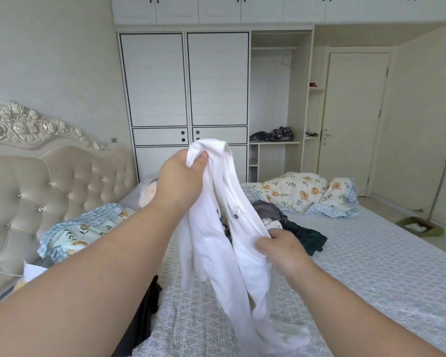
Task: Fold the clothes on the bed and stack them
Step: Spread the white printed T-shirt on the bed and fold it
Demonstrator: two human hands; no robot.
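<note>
A white buttoned shirt [224, 240] hangs bunched in the air over the bed [371, 266]. My left hand [182, 181] grips its top end, held high. My right hand [281, 249] pinches a fold of it lower down on the right side. The shirt's lower end trails onto the patterned grey-blue sheet. Behind the shirt lies a heap of unfolded clothes [294, 228], grey, white and dark green. A black garment [144, 318] lies on the bed's near left side, partly hidden by my left forearm.
A floral quilt [301, 193] is bunched at the far edge of the bed, and another floral pillow [83, 228] lies by the tufted headboard [49, 181]. A white wardrobe [186, 99] stands behind. A broom and dustpan [422, 222] sit on the floor at right.
</note>
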